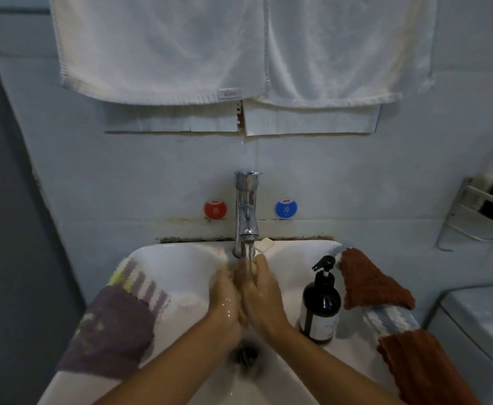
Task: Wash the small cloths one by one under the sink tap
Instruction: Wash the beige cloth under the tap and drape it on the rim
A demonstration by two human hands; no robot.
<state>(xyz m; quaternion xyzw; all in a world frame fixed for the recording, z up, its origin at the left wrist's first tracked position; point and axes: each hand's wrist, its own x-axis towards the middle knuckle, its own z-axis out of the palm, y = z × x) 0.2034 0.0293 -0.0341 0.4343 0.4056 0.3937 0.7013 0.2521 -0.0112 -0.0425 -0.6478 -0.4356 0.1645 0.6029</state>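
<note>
Water runs from the chrome tap (246,211) into the white sink (181,255). My left hand (225,296) and my right hand (261,293) are pressed together, wet, under the stream, with no cloth visible between them. A purple cloth (108,325) and a purple-striped cloth (141,283) lie over the sink's left rim, and a pale pinkish cloth (187,304) lies beside them. Along the right rim lie a rust cloth (371,282), a blue-and-white striped cloth (391,317) and another rust cloth (415,369).
A dark pump bottle (321,305) stands on the sink's right side, close to my right wrist. A soap bar (264,244) sits behind the tap. White towels (163,48) hang above. A metal rack (479,211) is on the right wall, and a white lidded fixture (482,325) stands below it.
</note>
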